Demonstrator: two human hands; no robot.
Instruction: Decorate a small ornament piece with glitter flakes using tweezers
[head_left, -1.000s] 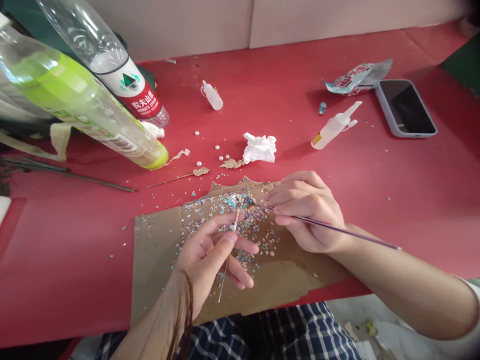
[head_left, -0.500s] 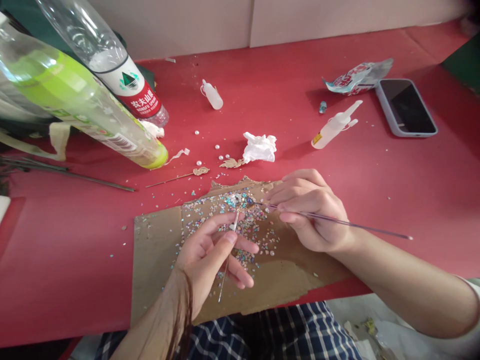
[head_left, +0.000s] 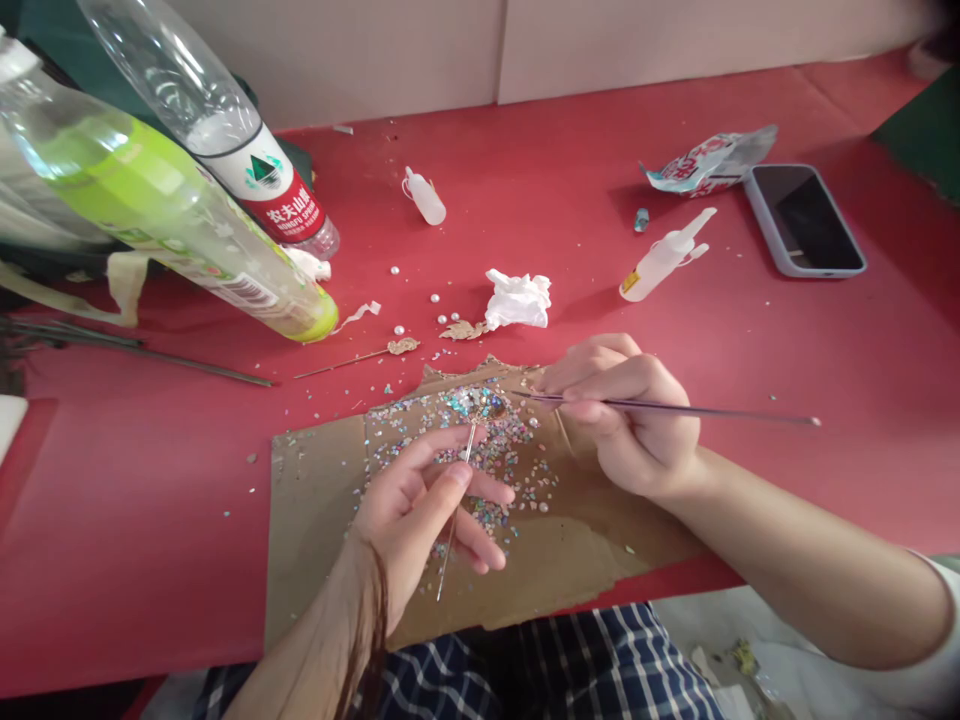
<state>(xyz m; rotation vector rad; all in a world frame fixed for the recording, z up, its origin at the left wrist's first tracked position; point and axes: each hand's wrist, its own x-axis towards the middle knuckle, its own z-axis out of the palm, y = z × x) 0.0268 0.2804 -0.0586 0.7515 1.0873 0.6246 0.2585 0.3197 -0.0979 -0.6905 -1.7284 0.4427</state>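
Note:
My left hand (head_left: 420,510) pinches a thin metal pin (head_left: 453,510) between thumb and fingers; the pin's head carries a small glittery ornament (head_left: 480,404) resting on a torn cardboard sheet (head_left: 315,520). My right hand (head_left: 626,420) grips a long thin stick (head_left: 712,410) like a pen, its tip touching the ornament from the right. Several iridescent flakes (head_left: 495,450) lie scattered on the cardboard around the ornament.
On the red table (head_left: 150,500) lie two large plastic bottles (head_left: 180,220) at left, a small glue bottle (head_left: 424,194), a second glue bottle (head_left: 664,258), a crumpled tissue (head_left: 517,298), loose pearls (head_left: 433,297), a wrapper (head_left: 709,158), a phone (head_left: 806,220) and wires (head_left: 150,352).
My right hand has turned, swinging the stick's far end upward until it lies nearly level. The left hand and pin have barely moved.

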